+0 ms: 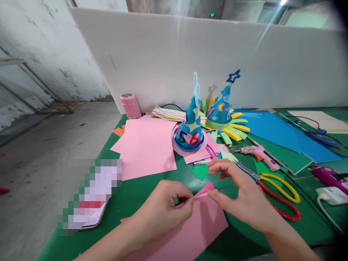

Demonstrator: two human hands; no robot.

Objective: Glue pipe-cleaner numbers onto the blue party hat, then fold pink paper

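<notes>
A sheet of pink paper lies at the table's front, its far edge turned up in a narrow fold. Thumb and fingers of my left hand pinch that folded edge. My right hand hovers over the sheet's right side, fingers curved and spread from the thumb. The thumb tip is at the fold's right end; whether it presses on the paper I cannot tell. Just right of this hand lie scissors with one red and one yellow handle, blades partly behind the hand. A green paper scrap sits beyond the fingers.
Two decorated blue cone hats stand farther back. Pink sheets and a pink bottle are at the left, with a blurred phone-like object nearer. A pink glue gun, blue sheet and cables occupy the right.
</notes>
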